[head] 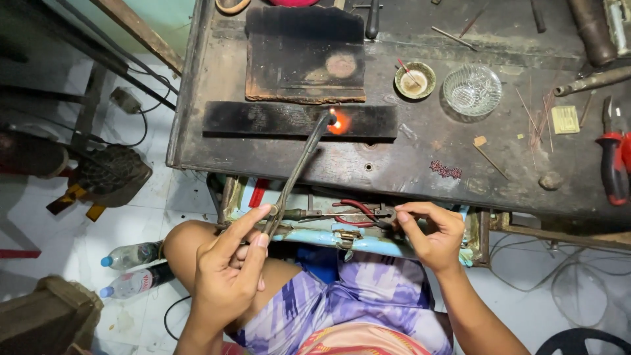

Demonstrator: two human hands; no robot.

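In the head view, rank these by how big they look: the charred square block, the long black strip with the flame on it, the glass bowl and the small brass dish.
1. Charred square block
2. Long black strip, longer but much narrower
3. Glass bowl
4. Small brass dish

All four lie on the same bench top, so nearness hardly skews this.

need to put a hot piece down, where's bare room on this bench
Bare bench lies between the charred strip and the near edge, right of the torch. It is crowded on the right around the glass bowl, wire bits and red pliers.
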